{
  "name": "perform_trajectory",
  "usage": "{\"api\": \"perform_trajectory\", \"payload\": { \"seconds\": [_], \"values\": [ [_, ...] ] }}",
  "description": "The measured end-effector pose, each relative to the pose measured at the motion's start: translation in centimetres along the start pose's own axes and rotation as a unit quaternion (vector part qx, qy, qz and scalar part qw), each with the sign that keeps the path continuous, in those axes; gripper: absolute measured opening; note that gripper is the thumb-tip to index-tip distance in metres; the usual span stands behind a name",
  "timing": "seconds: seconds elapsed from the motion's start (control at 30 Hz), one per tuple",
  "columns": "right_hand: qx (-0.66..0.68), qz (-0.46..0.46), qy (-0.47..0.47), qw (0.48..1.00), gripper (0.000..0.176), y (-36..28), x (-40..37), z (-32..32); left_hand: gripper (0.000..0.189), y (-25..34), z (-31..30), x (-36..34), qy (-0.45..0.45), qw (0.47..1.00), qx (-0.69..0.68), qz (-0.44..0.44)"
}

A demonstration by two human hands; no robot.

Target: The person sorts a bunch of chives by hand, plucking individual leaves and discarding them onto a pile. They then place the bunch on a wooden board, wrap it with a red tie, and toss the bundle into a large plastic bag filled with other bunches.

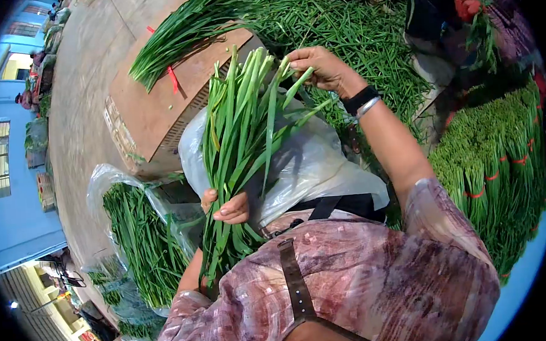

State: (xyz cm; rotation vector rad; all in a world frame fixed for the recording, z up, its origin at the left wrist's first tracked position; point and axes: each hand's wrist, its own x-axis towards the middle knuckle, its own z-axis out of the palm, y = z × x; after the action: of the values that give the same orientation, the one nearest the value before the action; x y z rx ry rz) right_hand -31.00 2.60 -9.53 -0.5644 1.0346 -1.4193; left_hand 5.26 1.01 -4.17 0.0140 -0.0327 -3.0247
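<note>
A bunch of long green leafy stalks [239, 129] rises from my left hand [227, 207], whose fingers are wrapped round its lower part. Pale cut ends fan out at the top of the bunch. My right hand [323, 68], with a black band and a metal bangle at the wrist, pinches the pale end of a stalk at the bunch's upper right. Clear plastic [304, 162] covers my lap beneath the bunch.
More stalks [189, 29] lie on a brown board [150, 109] with red ties. Loose greens [353, 53] cover the ground ahead. Red-tied bundles [491, 163] stand at right, near another person's red-gloved hand [467, 5]. A plastic bag of greens [143, 241] is at left.
</note>
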Motion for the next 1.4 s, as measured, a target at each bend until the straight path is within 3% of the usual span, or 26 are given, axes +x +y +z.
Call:
{"api": "perform_trajectory", "payload": {
  "seconds": [0.13, 0.27, 0.3, 0.33, 0.37, 0.4, 0.43, 0.47, 0.5, 0.57, 0.6, 0.67, 0.7, 0.77, 0.83, 0.87, 0.9, 1.0, 1.07, 1.1, 1.2, 1.33, 1.37, 1.4],
  "values": [
    [0.03, -0.014, -0.029, 0.999, 0.017, -1.6, -0.4, -1.8, 0.053, 0.0, -0.3, -0.2, -0.015, 1.0, -0.008, -0.01],
    [0.086, -0.087, 0.107, 0.987, 0.016, -2.7, 0.3, -8.3, 0.053, 0.4, -1.2, -0.7, -0.036, 0.999, -0.005, -0.028],
    [-0.124, -0.077, 0.224, 0.964, 0.023, -2.2, 0.8, -10.1, 0.055, 0.3, -1.3, -0.9, -0.031, 0.999, -0.004, -0.022],
    [-0.35, -0.055, 0.241, 0.904, 0.029, -1.5, 1.0, -10.3, 0.056, 0.3, -1.5, -1.1, -0.025, 1.0, -0.002, -0.016],
    [-0.555, -0.031, 0.245, 0.794, 0.034, -1.0, 1.3, -10.6, 0.058, 0.3, -1.6, -1.1, -0.021, 1.0, 0.001, -0.011],
    [-0.73, -0.004, 0.236, 0.641, 0.041, -0.7, 1.3, -10.7, 0.057, 0.4, -1.5, -1.0, -0.03, 0.999, -0.006, -0.012],
    [-0.619, -0.106, 0.219, 0.747, 0.059, -0.9, 0.4, -8.4, 0.057, 0.2, -1.4, -0.8, -0.038, 0.999, -0.014, -0.012],
    [-0.57, -0.133, 0.133, 0.8, 0.058, -1.6, 0.3, -5.9, 0.056, 0.1, -1.4, -0.6, -0.044, 0.999, -0.024, -0.014],
    [-0.336, 0.007, 0.052, 0.94, 0.047, -2.9, -0.7, -2.2, 0.053, 0.2, -1.3, -0.6, -0.048, 0.999, -0.011, -0.023],
    [-0.108, 0.011, -0.046, 0.993, 0.042, -1.2, -0.1, 1.2, 0.054, 0.2, -1.3, -0.3, -0.053, 0.998, -0.024, -0.027],
    [-0.108, 0.005, -0.137, 0.985, 0.029, -0.9, 0.8, 2.0, 0.054, 0.1, -1.2, -0.3, -0.056, 0.998, -0.03, -0.028],
    [-0.141, -0.028, -0.12, 0.982, 0.016, -0.6, 1.1, 3.3, 0.054, -0.1, -0.7, -0.6, -0.038, 0.999, -0.026, -0.006],
    [-0.119, -0.025, -0.107, 0.987, 0.014, -0.6, 1.1, 3.2, 0.054, -0.2, -0.5, -0.7, -0.03, 0.999, -0.024, 0.007],
    [-0.077, -0.013, -0.082, 0.994, 0.011, -0.3, 1.1, 2.6, 0.053, 0.1, -2.6, -1.0, -0.11, 0.993, -0.031, -0.021],
    [-0.158, -0.028, -0.023, 0.987, 0.01, -1.0, 0.7, 2.4, 0.053, 0.0, -3.1, -1.2, -0.126, 0.991, -0.04, -0.026],
    [-0.199, -0.036, 0.007, 0.979, 0.011, -1.5, 0.5, 2.1, 0.053, -0.1, -2.8, -1.4, -0.104, 0.994, -0.044, -0.016],
    [-0.154, -0.054, 0.051, 0.985, 0.013, -1.6, 0.6, 1.6, 0.054, -0.2, -2.4, -1.3, -0.082, 0.996, -0.045, -0.005],
    [-0.029, -0.055, -0.039, 0.997, 0.02, -2.8, -1.7, 1.7, 0.054, -0.7, -0.6, -0.5, -0.05, 0.997, -0.053, 0.019],
    [-0.158, -0.112, -0.131, 0.972, 0.023, -2.9, -2.7, 3.2, 0.054, -0.2, -1.5, -0.9, -0.056, 0.997, -0.052, -0.006],
    [-0.222, -0.209, -0.133, 0.943, 0.024, -2.1, -2.5, 3.9, 0.055, 0.0, -2.0, -0.9, -0.06, 0.997, -0.052, -0.02],
    [-0.189, -0.175, -0.081, 0.963, 0.022, -1.9, -2.2, 4.9, 0.054, 0.5, -2.5, -0.3, -0.105, 0.992, -0.032, -0.058],
    [-0.281, -0.249, -0.015, 0.927, 0.014, -2.3, -1.3, 3.5, 0.058, -0.3, -0.8, -0.5, -0.047, 0.998, -0.045, -0.02],
    [-0.34, -0.292, 0.046, 0.893, 0.014, -1.7, -0.5, 2.3, 0.059, -0.4, -1.1, -0.7, -0.05, 0.998, -0.044, -0.014],
    [-0.306, -0.268, 0.074, 0.911, 0.015, -2.0, -0.4, 1.3, 0.06, -0.5, -1.4, -0.9, -0.053, 0.998, -0.043, -0.008]
  ]
}}
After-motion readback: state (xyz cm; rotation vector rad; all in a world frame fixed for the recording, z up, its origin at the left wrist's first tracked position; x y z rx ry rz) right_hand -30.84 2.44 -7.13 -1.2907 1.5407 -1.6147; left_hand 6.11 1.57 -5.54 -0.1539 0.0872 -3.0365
